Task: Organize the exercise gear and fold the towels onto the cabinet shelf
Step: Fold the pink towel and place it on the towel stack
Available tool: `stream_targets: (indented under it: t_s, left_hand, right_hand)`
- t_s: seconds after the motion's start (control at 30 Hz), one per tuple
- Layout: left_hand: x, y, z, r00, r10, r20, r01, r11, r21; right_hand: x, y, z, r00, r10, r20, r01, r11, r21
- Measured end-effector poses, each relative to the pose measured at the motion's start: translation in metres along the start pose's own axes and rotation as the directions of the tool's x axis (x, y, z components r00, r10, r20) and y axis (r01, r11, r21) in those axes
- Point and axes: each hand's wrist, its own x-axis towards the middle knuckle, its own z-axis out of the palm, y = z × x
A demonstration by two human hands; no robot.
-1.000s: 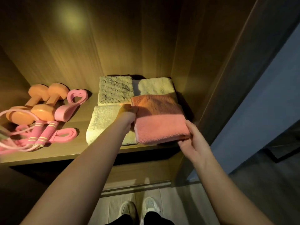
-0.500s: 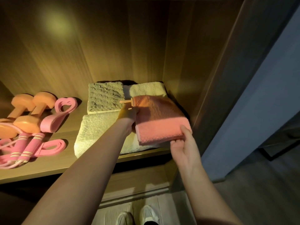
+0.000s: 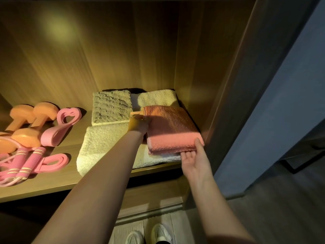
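Stacking the pink towel (image 3: pixel 168 127) on the cream towel (image 3: pixel 105 143) at the shelf's 3 o'clock end is underway. The towel's near edge is pinched by the right hand (image 3: pixel 193 159). The left hand (image 3: pixel 139 124) grip cannot be told. Release is probably needed next.

Wooden cabinet (image 3: pixel 158 50), warmly lit; grey floor (image 3: pixel 281 219)

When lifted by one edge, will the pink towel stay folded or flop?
Probably flops: the pink towel looks soft, thick terry. Likely light, as the right hand pinches its corner. Hardly slippery on the fluffy cream towel beneath.
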Motion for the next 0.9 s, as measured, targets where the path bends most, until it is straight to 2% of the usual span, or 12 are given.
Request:
stream_targets:
  t_s: [0.07, 0.13, 0.2, 0.33, 0.43, 0.53, 0.57, 0.7, 0.77, 0.83, 0.9]
  left_hand:
    - [-0.001, 0.003, 0.002, 0.997, 0.064, -0.033, -0.06, 0.992, 0.114]
    - [0.002, 0.008, 0.004, 0.977, 0.206, -0.063, -0.189, 0.96, 0.205]
    - [0.004, 0.009, 0.003, 0.954, 0.292, -0.068, -0.273, 0.939, 0.211]
    - [0.009, -0.001, -0.001, 0.978, 0.2, -0.058, -0.185, 0.963, 0.197]
    - [0.007, 0.005, 0.001, 0.959, 0.266, -0.102, -0.197, 0.878, 0.435]
    - [-0.002, 0.013, 0.002, 0.934, 0.336, -0.123, -0.222, 0.814, 0.538]
    - [-0.006, 0.01, 0.002, 0.943, 0.311, -0.121, -0.203, 0.822, 0.533]
    - [-0.024, 0.001, 0.003, 0.996, 0.022, -0.087, 0.004, 0.958, 0.287]
    - [-0.026, 0.009, -0.005, 0.994, -0.108, 0.015, 0.105, 0.982, 0.157]
    - [-0.026, 0.017, -0.01, 0.98, -0.149, 0.128, 0.149, 0.989, 0.015]
    - [-0.023, 0.023, -0.007, 0.987, -0.09, 0.13, 0.096, 0.995, -0.039]
  right_hand:
    - [-0.001, -0.003, 0.001, 1.0, -0.011, -0.018, 0.011, 1.0, -0.013]
    - [0.0, -0.004, 0.005, 1.0, -0.011, -0.001, 0.011, 1.0, 0.007]
    - [0.002, -0.003, 0.008, 1.0, -0.003, 0.016, 0.003, 1.0, 0.019]
    - [0.004, 0.0, 0.004, 1.0, -0.024, -0.006, 0.024, 0.999, -0.038]
    - [-0.003, -0.009, -0.005, 1.0, -0.019, 0.004, 0.019, 0.991, -0.13]
    - [-0.013, -0.017, -0.024, 0.999, -0.019, 0.046, 0.03, 0.964, -0.265]
    - [-0.015, -0.018, -0.028, 0.998, 0.001, 0.055, 0.015, 0.961, -0.277]
    - [-0.017, -0.018, -0.016, 0.996, 0.06, 0.068, -0.039, 0.96, -0.278]
    - [-0.015, -0.016, -0.002, 0.997, 0.056, 0.046, -0.043, 0.967, -0.251]
    - [-0.012, -0.014, 0.011, 0.999, 0.048, 0.01, -0.044, 0.973, -0.225]
    - [-0.011, -0.011, 0.02, 0.999, 0.041, -0.006, -0.041, 0.975, -0.219]
